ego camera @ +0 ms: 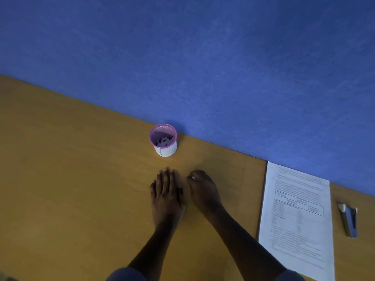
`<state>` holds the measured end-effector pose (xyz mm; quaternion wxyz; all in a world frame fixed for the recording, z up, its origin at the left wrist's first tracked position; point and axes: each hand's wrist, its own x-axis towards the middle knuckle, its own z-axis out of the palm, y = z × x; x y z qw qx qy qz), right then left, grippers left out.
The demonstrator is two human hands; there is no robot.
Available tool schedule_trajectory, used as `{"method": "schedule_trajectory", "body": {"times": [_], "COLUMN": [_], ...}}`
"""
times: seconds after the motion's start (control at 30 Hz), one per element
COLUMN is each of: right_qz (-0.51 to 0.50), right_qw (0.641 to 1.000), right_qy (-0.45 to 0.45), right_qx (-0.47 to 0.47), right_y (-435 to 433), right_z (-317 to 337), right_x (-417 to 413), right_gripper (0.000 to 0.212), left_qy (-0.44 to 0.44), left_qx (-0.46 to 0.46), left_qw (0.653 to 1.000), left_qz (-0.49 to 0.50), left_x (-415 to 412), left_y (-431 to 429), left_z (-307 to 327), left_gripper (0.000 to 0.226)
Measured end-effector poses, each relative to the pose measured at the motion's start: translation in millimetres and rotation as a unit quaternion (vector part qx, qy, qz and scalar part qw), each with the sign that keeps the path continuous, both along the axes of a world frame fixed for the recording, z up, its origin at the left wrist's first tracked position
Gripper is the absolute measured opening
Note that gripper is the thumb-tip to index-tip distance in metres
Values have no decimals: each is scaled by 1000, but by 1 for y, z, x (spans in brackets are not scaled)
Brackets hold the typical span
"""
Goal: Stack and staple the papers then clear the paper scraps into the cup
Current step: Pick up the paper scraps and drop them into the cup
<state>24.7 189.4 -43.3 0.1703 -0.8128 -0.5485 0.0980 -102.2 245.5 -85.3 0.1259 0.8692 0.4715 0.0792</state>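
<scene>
Near edge of the table (71,199): both forearms come in from the bottom, sleeves just showing. Mid-table, left hand (166,191) lies flat, palm down, fingers straight and close together on the wood. Right hand (204,189) is just beside it, fingers curled under w/ tips at the surface. A pale speck there could be a scrap or a nail, so can't tell if it's pinching anything. By the right edge, the papers (296,220) sit squared up as one stack, print side up; staple too small to see. The stapler (348,221) lies just beside them, no hand on it. Far side, the cup (163,148) stands upright near the back edge, close to the blue wall (223,57), scraps (164,141) inside. Stacking looks done, prob stapling too. Clearing's nearly there: no loose bits visible on the wood, maybe one last bit to drop in
</scene>
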Motion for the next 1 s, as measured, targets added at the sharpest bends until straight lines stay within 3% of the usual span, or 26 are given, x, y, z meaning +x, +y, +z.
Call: {"method": "schedule_trajectory", "body": {"times": [0.17,0.37,0.63,1.0], "right_qz": [-78,-109,-34,-30], "right_qw": [997,990,992,997], "right_qy": [8,18,-31,42], "right_qx": [24,-90,-116,-59], "right_y": [-7,-1,4,8], "right_z": [7,16,22,22], "right_x": [17,-1,-9,19], "right_gripper": [30,47,36,21], "left_qy": [-5,1,-4,-12], "left_qx": [6,-2,7,4], "left_qw": [1000,1000,1000,1000], "left_qz": [-2,2,-1,10], "left_x": [-2,0,-1,1], "left_y": [0,1,0,0], "left_z": [0,-1,0,0], "left_gripper": [59,59,58,56]}}
